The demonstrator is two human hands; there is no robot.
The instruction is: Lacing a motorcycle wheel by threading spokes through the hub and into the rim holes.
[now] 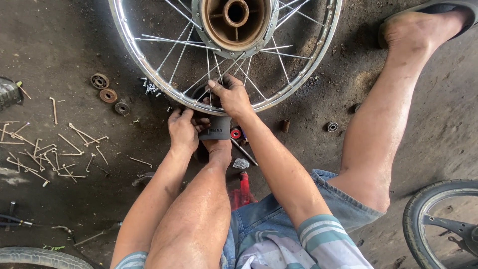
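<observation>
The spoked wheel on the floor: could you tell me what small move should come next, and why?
Probably keep turning the spoke end at the rim. The right hand pinches there, the left hand steadies beside the foot, and loose spokes lie unfitted on the floor.

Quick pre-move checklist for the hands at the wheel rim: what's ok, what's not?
1. Right hand on the rim: ok, fingers grip it at the bottom edge among the spokes.
2. Left hand placed: ok, just below the rim, beside the foot.
3. Rim braced: ok, foot in a dark sandal sits under its lowest point.
4. Spoke seated at the grip: cannot tell, fingers hide it.
5. Loose spokes within reach: ok, scattered on the floor to the left.
6. Bearings clear of the rim: ok, they lie apart at its left.
</observation>
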